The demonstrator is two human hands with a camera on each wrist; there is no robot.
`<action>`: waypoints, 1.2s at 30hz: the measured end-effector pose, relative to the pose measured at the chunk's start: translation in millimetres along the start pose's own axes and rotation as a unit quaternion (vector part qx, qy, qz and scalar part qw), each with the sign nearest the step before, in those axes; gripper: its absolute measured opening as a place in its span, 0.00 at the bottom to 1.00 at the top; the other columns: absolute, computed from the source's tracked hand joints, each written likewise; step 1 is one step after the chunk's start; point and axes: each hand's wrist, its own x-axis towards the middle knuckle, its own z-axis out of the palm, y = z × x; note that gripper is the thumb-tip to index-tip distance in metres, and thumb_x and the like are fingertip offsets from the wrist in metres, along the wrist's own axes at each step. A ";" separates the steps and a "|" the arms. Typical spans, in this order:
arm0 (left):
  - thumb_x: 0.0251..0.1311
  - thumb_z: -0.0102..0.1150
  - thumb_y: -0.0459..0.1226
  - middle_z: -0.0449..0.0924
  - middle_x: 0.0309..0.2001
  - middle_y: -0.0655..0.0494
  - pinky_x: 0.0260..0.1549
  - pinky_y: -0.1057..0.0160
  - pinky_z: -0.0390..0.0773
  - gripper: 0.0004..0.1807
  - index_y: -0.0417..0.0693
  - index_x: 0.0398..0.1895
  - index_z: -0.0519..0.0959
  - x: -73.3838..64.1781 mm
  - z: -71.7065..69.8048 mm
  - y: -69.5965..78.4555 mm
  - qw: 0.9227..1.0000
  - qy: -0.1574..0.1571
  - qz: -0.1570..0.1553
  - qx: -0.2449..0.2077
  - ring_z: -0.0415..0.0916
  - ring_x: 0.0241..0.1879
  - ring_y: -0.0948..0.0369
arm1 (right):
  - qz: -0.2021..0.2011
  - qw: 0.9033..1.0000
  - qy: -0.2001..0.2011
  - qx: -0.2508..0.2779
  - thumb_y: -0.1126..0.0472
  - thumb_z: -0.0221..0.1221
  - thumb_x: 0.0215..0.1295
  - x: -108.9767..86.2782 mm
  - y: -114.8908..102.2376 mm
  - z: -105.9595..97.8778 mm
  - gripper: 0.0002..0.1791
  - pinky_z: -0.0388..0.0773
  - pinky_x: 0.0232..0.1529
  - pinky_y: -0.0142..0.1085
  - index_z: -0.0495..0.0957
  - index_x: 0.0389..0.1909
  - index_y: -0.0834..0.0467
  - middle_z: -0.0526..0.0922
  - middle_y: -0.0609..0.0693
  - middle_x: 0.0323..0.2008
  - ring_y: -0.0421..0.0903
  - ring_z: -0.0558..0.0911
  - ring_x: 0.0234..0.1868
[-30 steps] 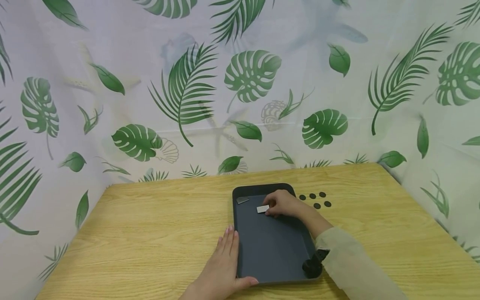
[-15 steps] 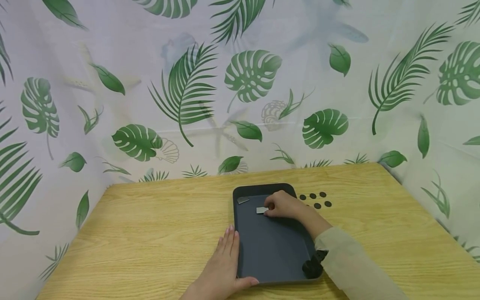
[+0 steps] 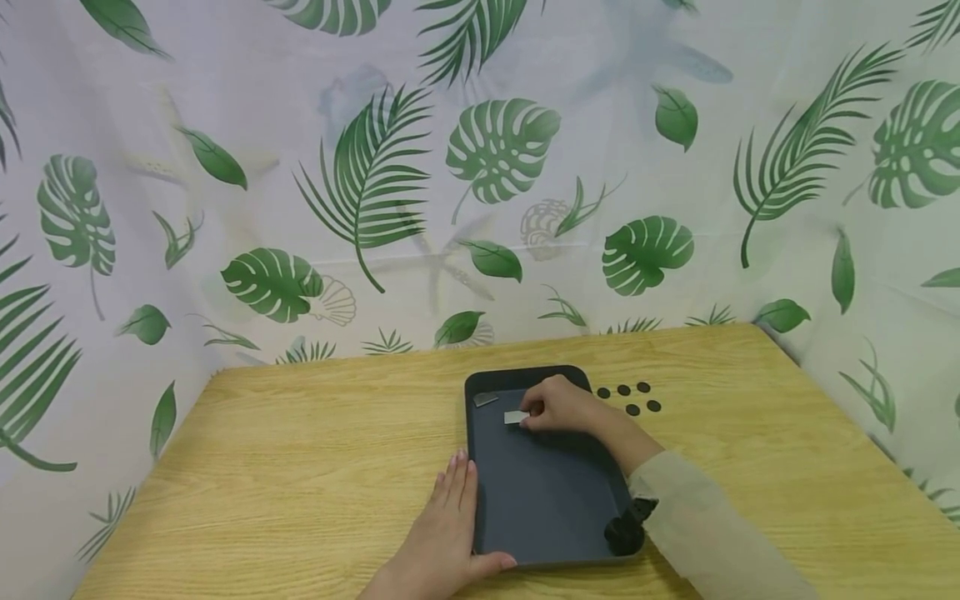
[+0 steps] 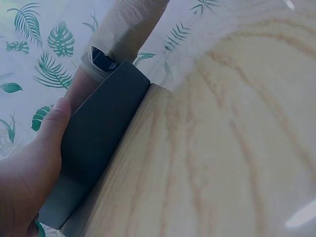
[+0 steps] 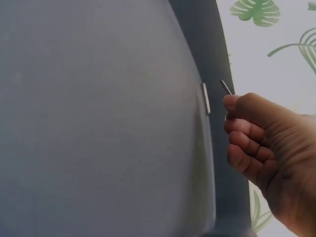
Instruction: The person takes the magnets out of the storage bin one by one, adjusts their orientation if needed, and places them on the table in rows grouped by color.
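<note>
My right hand [image 3: 558, 404] pinches a small, thin, pale rectangular plate [image 3: 513, 417] between thumb and fingers, over the far part of a dark grey rectangular tray [image 3: 551, 500]. A similar flat metal-looking plate [image 3: 486, 400] lies in the tray's far left corner. In the right wrist view the held plate [image 5: 225, 87] shows edge-on beyond the thumb, apart from the other plate [image 5: 206, 98]. My left hand [image 3: 442, 529] rests along the tray's left side with straight fingers, its thumb at the near edge. The left wrist view has that thumb [image 4: 54, 123] against the tray's outer wall [image 4: 103, 138].
Several small black discs [image 3: 632, 410] lie on the wooden table [image 3: 300, 467] just right of the tray's far end. A black device [image 3: 624, 533] on the right wrist overlaps the tray's near right corner. A leaf-printed cloth [image 3: 405, 183] hangs behind the table.
My right hand has shifted slightly left with the pinched plate, nearer the plate in the corner. The left hand and the tray have stayed in place.
</note>
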 end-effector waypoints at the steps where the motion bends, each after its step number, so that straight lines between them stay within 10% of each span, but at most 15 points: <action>1: 0.54 0.49 0.68 0.33 0.74 0.36 0.68 0.45 0.49 0.60 0.30 0.72 0.43 -0.1 -0.2 0.0 1.000 0.001 0.001 0.000 0.31 0.74 0.46 | -0.005 1.000 0.002 -0.001 0.61 0.65 0.57 0.2 -1.4 -1.1 0.07 0.74 0.28 0.28 0.84 0.33 0.60 0.82 0.46 0.24 0.33 0.75 0.24; 36: 0.56 0.46 0.69 0.37 0.73 0.32 0.67 0.45 0.51 0.59 0.27 0.71 0.46 -1.4 -0.6 1.2 0.999 0.022 0.016 0.040 0.34 0.73 0.43 | -0.050 0.998 -0.029 0.019 0.62 0.64 0.59 -28.0 -36.9 -48.9 0.07 0.73 0.26 0.27 0.85 0.36 0.61 0.82 0.44 0.26 0.30 0.72 0.24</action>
